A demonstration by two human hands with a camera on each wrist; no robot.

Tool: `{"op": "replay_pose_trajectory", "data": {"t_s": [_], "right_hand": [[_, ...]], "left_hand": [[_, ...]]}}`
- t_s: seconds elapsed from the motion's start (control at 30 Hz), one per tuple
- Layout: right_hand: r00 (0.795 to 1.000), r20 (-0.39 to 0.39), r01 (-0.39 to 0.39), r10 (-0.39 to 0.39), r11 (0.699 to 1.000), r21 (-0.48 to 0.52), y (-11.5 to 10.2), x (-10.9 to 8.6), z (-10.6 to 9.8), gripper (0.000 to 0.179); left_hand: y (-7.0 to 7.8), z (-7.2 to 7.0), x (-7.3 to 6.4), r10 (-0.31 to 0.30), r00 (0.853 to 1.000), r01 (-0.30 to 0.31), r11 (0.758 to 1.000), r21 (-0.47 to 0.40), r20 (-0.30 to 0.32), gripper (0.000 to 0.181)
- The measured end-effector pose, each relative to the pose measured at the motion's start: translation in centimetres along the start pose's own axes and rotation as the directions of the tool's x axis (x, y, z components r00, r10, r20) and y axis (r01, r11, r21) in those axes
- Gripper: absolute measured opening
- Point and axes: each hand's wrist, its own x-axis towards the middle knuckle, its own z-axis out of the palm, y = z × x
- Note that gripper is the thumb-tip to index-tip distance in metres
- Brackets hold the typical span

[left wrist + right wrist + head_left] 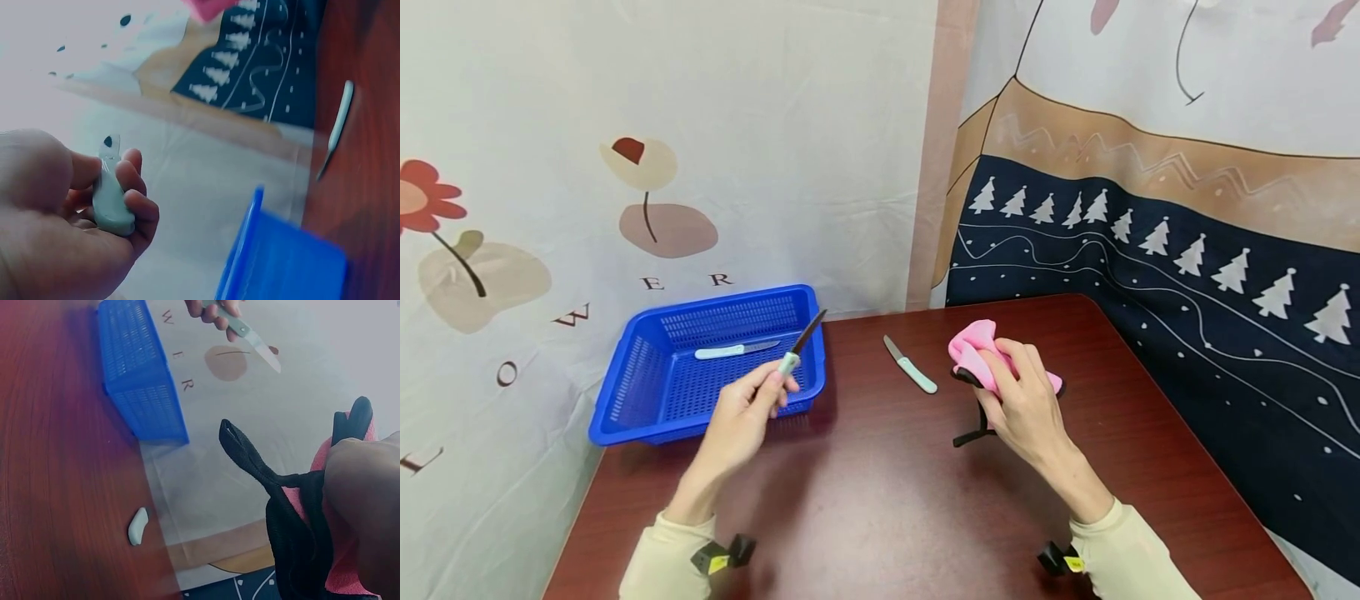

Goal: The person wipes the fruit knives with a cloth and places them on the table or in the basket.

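My left hand [741, 417] grips a small knife by its pale green handle [789, 362], blade [808, 330] pointing up and away, in front of the basket's right end. In the left wrist view the fingers curl round the handle [112, 200]. My right hand [1026, 408] holds a bunched pink cloth [976, 342] with black edging above the table's right side. A black loop [240, 445] hangs off the cloth in the right wrist view. Between the hands a second pale-handled knife [917, 375] lies on the table. Another knife [722, 352] lies inside the blue basket [655, 432].
The blue plastic basket stands at the back left of the dark red wooden table [880, 508], close to the printed wall cloth [820, 150]. A dark cloth with white trees [1232, 271] hangs along the right edge. Each sleeve carries a small black wrist camera.
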Motion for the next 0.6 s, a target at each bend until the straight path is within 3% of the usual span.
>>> {"op": "replay_pose_trajectory", "data": {"t_s": [0.23, 0.43, 0.6], "right_hand": [[1.0, 0.02, -0.021, 0.021, 1.0, 0.001, 0.2, -0.4, 0.0, 0.048], [1.0, 0.014, -0.021, 0.021, 1.0, -0.008, 0.6, -0.9, -0.1, 0.05], [1.0, 0.012, -0.015, 0.016, 1.0, -0.027, 1.0, -1.3, -0.2, 0.049]], "left_hand": [[-0.9, -3.6, 1.2, 0.001, 1.0, -0.006, 0.978, 0.206, 0.025, 0.03], [-1.8, -6.7, 2.5, -0.006, 0.997, -0.021, 0.941, 0.337, 0.078, 0.036], [-3.4, -9.0, 4.1, -0.015, 0.993, -0.037, 0.899, 0.436, 0.115, 0.036]]}}
